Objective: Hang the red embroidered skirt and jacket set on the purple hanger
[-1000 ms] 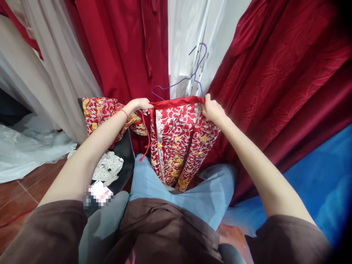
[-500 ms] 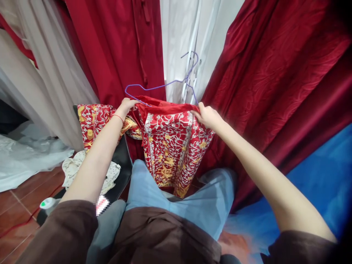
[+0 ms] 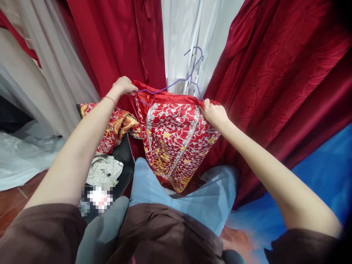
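Note:
A red skirt-like garment (image 3: 173, 141) with silver and gold embroidery hangs between my two hands over my knees. My left hand (image 3: 125, 85) is closed on its upper left edge, beside the left end of a purple wire hanger (image 3: 190, 76). My right hand (image 3: 215, 113) pinches the upper right edge, close to the hanger's other end. The hanger's lower part runs inside the red waistband, and its hook stands free above, tilted to the right. What the fingers press inside the cloth is hidden.
A second red-and-gold embroidered cloth (image 3: 111, 128) and a white dotted cloth (image 3: 106, 170) lie on a dark seat at left. Red drapes (image 3: 118, 40) hang ahead, with more dark red fabric (image 3: 275, 77) at right. Clear plastic (image 3: 27, 157) lies on the left, and blue fabric (image 3: 324, 183) at lower right.
My left hand has risen and moved left with the garment's edge, and my right hand has shifted slightly right. The garment's top is spread wider, and the hanger has moved up and right.

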`<state>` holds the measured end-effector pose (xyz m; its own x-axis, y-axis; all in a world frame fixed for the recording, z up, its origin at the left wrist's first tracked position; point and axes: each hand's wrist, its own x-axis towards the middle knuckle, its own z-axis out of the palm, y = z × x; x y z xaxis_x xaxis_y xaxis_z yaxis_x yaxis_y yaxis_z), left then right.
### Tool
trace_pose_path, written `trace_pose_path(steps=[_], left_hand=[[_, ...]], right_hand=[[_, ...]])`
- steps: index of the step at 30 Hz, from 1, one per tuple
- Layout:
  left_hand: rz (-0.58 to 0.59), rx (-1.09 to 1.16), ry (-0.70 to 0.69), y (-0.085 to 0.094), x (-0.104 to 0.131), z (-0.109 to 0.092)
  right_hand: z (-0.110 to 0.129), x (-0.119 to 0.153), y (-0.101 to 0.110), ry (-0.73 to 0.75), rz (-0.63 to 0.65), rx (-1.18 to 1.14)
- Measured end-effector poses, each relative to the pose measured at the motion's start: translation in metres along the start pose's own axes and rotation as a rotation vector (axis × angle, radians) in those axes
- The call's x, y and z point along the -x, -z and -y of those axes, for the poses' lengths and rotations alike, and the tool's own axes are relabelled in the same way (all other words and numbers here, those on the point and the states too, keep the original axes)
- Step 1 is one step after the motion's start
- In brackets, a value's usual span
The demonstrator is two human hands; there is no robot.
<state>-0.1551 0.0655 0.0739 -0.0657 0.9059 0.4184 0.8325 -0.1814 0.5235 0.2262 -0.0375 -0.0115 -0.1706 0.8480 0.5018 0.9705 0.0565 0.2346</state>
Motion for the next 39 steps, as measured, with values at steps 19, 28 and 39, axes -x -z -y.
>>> trace_pose_path(steps=[19, 28, 39], left_hand=[[-0.142, 0.054, 0.091, -0.091, 0.073, -0.102], [-0.123, 0.074, -0.236, -0.105, 0.091, -0.131], [-0.098, 0.145, -0.319, -0.091, 0.028, -0.015]], right_hand=[[-0.016, 0.0, 0.016, -0.077, -0.029, 0.031], [-0.024, 0.002, 0.01, -0.118, -0.021, 0.022], [0.005, -0.007, -0.018, -0.17, -0.12, -0.099]])
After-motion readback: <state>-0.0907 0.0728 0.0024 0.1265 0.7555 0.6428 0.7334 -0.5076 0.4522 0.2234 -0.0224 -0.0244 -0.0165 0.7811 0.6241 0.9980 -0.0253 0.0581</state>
